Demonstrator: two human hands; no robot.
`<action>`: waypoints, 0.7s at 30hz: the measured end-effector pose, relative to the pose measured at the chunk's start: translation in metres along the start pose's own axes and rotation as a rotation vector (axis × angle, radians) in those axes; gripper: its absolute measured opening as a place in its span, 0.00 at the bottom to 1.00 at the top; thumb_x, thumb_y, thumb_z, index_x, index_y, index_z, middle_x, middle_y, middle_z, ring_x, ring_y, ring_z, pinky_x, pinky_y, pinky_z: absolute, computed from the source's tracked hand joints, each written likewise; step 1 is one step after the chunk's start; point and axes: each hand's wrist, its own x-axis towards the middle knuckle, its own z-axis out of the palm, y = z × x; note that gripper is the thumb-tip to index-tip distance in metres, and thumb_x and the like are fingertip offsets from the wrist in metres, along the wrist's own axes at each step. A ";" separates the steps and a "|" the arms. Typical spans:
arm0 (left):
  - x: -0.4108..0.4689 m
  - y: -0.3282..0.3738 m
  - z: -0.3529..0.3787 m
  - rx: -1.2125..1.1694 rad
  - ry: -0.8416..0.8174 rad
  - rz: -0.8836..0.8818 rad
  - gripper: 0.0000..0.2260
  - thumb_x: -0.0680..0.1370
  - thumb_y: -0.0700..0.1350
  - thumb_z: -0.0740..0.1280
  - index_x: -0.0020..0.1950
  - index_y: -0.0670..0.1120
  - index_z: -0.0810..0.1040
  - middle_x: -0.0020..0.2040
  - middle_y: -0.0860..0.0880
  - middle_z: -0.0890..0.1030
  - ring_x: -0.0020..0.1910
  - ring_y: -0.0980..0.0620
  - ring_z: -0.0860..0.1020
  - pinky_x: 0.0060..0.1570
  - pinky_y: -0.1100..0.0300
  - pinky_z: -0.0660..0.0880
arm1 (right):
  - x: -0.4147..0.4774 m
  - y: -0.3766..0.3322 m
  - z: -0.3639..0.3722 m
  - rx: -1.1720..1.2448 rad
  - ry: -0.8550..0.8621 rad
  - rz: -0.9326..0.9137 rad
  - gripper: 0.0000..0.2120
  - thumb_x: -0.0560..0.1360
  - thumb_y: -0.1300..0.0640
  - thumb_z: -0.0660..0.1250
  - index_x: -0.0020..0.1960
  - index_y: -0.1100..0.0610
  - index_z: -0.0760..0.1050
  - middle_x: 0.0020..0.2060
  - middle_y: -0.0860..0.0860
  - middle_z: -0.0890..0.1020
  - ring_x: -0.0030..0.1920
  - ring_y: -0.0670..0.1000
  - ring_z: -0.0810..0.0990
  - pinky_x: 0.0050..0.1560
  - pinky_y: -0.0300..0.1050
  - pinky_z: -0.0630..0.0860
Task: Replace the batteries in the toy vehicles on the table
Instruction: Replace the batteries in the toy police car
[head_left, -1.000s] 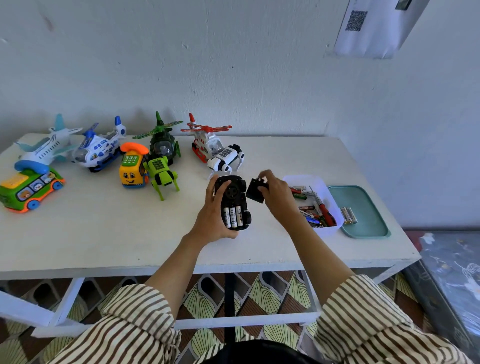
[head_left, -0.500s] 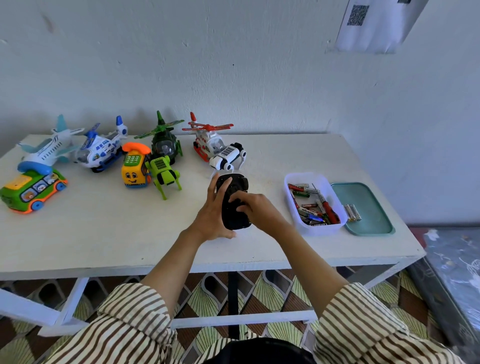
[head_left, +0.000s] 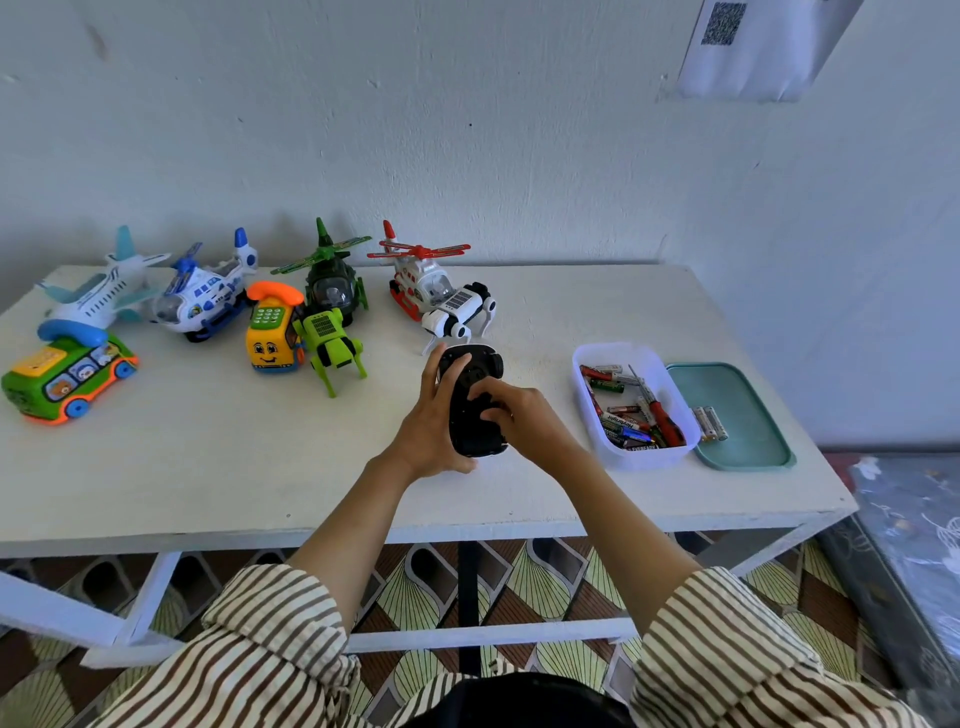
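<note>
Black toy car (head_left: 470, 439) is held underside up over the middle of the worktop (head_left: 208, 467). It is gripped along its left side by the left hand (head_left: 428, 431), fingers wrapped round the body. The right hand (head_left: 522, 415) is curled onto the underside, fingertips bent against it. A clear tub (head_left: 641, 460) of batteries is set to the right, with a teal lid (head_left: 748, 384) just beside it.

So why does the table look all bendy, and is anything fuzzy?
Head view: the wide lens bends the table at its front edge and stretches the striped sleeves; head view: soft, even light, faint shadows under the toy bus; head view: the black toy car looks dark, detail lost.
</note>
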 end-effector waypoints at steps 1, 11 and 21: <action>0.000 0.000 0.000 -0.003 0.003 0.001 0.56 0.58 0.41 0.81 0.78 0.47 0.50 0.76 0.54 0.36 0.68 0.41 0.68 0.48 0.53 0.80 | 0.000 0.000 0.000 0.005 0.000 0.007 0.12 0.77 0.66 0.60 0.57 0.55 0.74 0.46 0.57 0.81 0.42 0.56 0.78 0.43 0.49 0.77; 0.000 0.004 -0.001 -0.010 0.000 -0.020 0.56 0.58 0.41 0.81 0.78 0.48 0.50 0.76 0.54 0.35 0.67 0.42 0.70 0.45 0.56 0.80 | -0.005 0.001 0.003 0.038 0.013 -0.006 0.11 0.77 0.65 0.60 0.56 0.56 0.74 0.46 0.57 0.81 0.42 0.57 0.79 0.43 0.52 0.79; 0.000 0.004 -0.001 -0.009 0.001 -0.026 0.56 0.58 0.41 0.81 0.78 0.48 0.50 0.76 0.54 0.35 0.67 0.42 0.70 0.43 0.61 0.77 | -0.004 0.001 0.003 0.026 0.015 -0.011 0.10 0.78 0.65 0.60 0.57 0.56 0.73 0.47 0.57 0.81 0.43 0.58 0.80 0.44 0.53 0.79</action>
